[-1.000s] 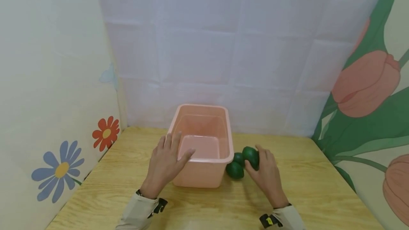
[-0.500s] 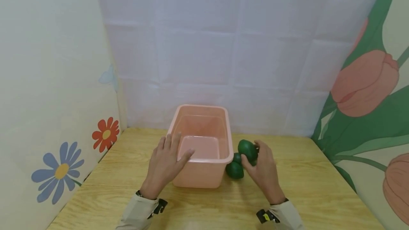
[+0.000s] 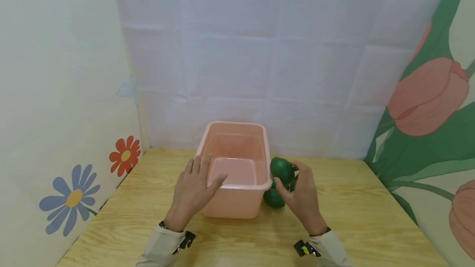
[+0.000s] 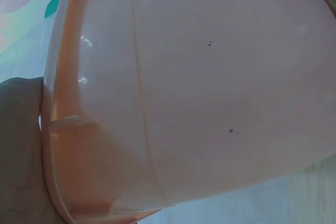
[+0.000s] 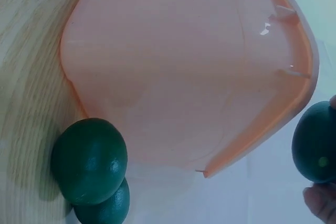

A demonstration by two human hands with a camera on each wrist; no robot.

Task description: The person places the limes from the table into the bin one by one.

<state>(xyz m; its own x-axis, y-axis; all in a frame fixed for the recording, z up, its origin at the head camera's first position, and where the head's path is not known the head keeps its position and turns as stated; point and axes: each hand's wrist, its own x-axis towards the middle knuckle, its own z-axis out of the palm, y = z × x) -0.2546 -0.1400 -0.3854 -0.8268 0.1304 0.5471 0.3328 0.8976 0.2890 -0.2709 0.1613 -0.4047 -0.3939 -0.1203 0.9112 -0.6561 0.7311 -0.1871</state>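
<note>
My right hand [image 3: 303,201] pinches a dark green, egg-shaped fruit [image 3: 281,169] between thumb and fingers, beside the right rim of a pink plastic bin [image 3: 233,204]. In the right wrist view, this held fruit [image 5: 313,142] is at the right edge, level with the rim and clear of the table. Two more green fruits, one nearer [image 5: 90,161] and one behind it [image 5: 108,209], lie against the bin's foot. My left hand [image 3: 191,193] has its fingers stretched over the bin's near left rim; in the left wrist view that hand [image 4: 21,156] meets the rim.
The bin stands upright on a wood-grain table [image 3: 141,217], its inner floor [image 3: 233,171] bare. A white creased sheet [image 3: 237,61] hangs behind it. Flower-printed walls [image 3: 70,94] flank the table on both sides.
My right hand has carried the green fruit left and slightly up, from above the other fruits to the bin's right rim. The left hand stays on the bin.
</note>
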